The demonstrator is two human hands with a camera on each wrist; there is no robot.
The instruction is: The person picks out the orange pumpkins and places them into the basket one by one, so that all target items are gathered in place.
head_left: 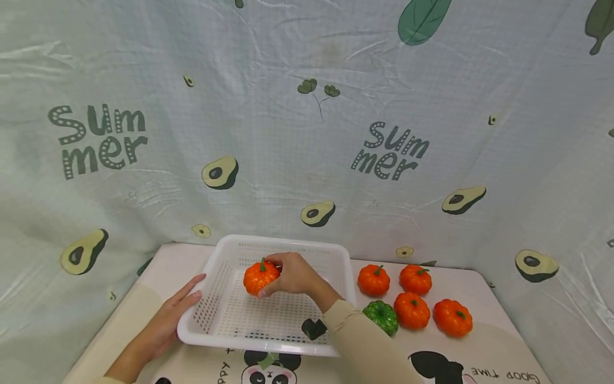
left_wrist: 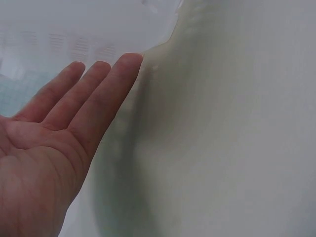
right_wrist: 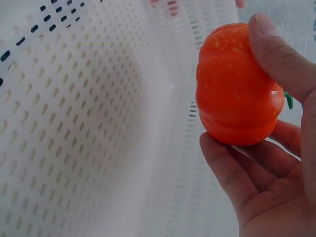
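Presently, held pumpkin (head_left: 259, 278): it is orange and glossy, over the floor of the white basket (head_left: 268, 320), a little left of its middle; it seems lifted above this floor, but I cannot judge how high.
Right hand (head_left: 293, 274): its grip pinches the pumpkin, the thumb on one side and the fingers on the opposite side; the green stem is not covered.
Good handling: such a round, smooth skin could slip, I think, so even pressure is wise; any lowering is better done slowly, with release only when the floor carries the weight.
Left hand (head_left: 168, 317): its grip is spread, fingers straight, with tips at the basket's left rim; this probably helps to steady it.
Right of the basket: one green pumpkin (head_left: 381, 317) and four more orange pumpkins (head_left: 412, 311) lie close together.
Counter (head_left: 201, 368): it is pale, printed with a panda and some words.
Room: behind the counter hangs a whitish sheet (head_left: 278, 133), printed with avocados and the word "summer".
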